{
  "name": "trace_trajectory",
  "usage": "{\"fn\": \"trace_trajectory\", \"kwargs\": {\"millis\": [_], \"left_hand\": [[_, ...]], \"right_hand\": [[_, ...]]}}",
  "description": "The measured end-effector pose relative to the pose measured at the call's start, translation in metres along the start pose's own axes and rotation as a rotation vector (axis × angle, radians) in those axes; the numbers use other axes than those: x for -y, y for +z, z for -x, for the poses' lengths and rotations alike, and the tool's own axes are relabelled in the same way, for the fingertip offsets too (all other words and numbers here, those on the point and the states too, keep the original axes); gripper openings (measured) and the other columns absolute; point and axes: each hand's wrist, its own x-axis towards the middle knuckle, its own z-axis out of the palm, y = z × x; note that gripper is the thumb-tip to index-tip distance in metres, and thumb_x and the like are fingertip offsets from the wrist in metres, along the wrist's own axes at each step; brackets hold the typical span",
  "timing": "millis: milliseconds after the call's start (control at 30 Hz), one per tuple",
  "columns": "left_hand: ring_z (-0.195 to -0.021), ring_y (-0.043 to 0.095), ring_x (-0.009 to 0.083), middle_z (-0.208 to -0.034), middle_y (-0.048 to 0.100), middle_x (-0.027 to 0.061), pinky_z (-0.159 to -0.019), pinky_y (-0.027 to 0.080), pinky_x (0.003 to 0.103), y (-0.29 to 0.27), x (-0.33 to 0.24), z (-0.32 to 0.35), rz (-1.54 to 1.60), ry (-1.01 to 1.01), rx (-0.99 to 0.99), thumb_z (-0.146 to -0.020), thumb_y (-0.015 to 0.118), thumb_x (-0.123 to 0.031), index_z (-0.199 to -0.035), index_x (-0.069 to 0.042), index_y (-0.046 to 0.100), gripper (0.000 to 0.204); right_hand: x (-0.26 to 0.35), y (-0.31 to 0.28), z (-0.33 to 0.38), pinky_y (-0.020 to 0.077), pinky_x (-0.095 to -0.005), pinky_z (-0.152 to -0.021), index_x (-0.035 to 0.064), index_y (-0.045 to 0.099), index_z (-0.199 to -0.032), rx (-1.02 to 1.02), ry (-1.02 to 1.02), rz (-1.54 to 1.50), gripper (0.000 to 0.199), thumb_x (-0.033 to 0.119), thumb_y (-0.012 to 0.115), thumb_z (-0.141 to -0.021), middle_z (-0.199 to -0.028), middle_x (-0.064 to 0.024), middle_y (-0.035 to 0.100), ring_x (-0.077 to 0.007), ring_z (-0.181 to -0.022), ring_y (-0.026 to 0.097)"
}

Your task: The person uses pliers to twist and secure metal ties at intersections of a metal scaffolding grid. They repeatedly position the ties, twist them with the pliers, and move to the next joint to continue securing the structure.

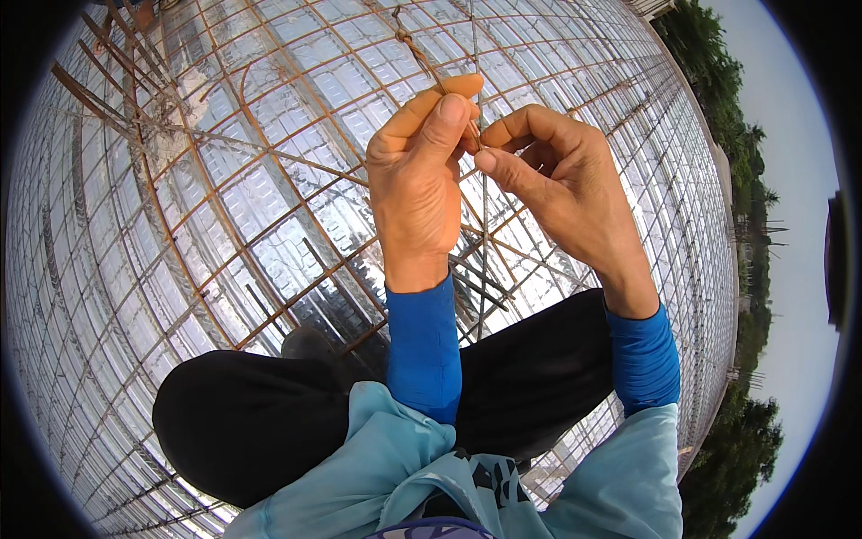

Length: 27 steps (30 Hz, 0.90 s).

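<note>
My left hand is raised above the rebar mesh, its thumb and fingers closed around a thin, rusty brown bundle of tie wire. The twisted, looped end of the bundle sticks out beyond the fingertips. My right hand is beside it, thumb and forefinger pinched together at the lower end of the wire. How many strands the right fingertips grip is hidden. Beneath both hands spreads the grid of rusty rebar, lying over shiny ribbed metal decking.
Several bent bars stick up at the upper left, near a pale rough patch. Short loose bars lie under my wrists. My bent knees in black trousers are close to the mesh. Trees line the right edge.
</note>
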Motion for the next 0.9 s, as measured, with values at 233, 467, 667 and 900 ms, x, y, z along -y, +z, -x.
{"fn": "trace_trajectory", "kwargs": {"millis": [233,467,667,900], "left_hand": [[-0.082,0.064,0.011,-0.096,0.074,0.0053,-0.077,0.055,0.027,-0.008,-0.005,0.007,-0.03,-0.044,-0.025,-0.101,0.074,-0.025,-0.122,0.003,0.075,0.036],[-0.076,0.066,0.0123,-0.092,0.075,0.008,-0.069,0.056,0.028,-0.015,-0.016,0.008,-0.09,-0.051,0.006,-0.1,0.076,-0.021,-0.117,0.004,0.075,0.031],[-0.072,0.066,0.0137,-0.087,0.073,0.0078,-0.067,0.055,0.027,-0.021,-0.011,0.008,-0.054,-0.106,-0.013,-0.099,0.076,-0.019,-0.113,0.005,0.076,0.028],[-0.068,0.065,0.0115,-0.081,0.071,0.006,-0.061,0.052,0.025,-0.022,-0.005,0.005,-0.302,-0.064,0.032,-0.101,0.074,-0.021,-0.108,0.004,0.076,0.026]], "right_hand": [[-0.005,0.012,-0.007,0.0493,-0.0215,-0.063,-0.0012,0.073,-0.102,0.031,-0.015,-0.23,0.02,0.017,0.08,-0.096,-0.086,-0.0019,0.073,-0.0047,-0.071,0.06],[-0.002,0.019,-0.015,0.0494,-0.0219,-0.06,-0.0024,0.072,-0.094,0.064,-0.066,-0.307,0.015,0.012,0.074,-0.098,-0.078,-0.0025,0.07,-0.006,-0.067,0.062],[-0.001,0.011,-0.013,0.0523,-0.0239,-0.063,-0.0026,0.071,-0.094,0.109,-0.025,-0.295,0.018,0.015,0.071,-0.099,-0.08,-0.0044,0.07,-0.0091,-0.069,0.065],[-0.011,0.0,-0.013,0.0494,-0.021,-0.059,0.0002,0.068,-0.096,0.119,-0.006,-0.19,0.017,0.016,0.069,-0.102,-0.078,-0.001,0.066,-0.0056,-0.064,0.061]]}}
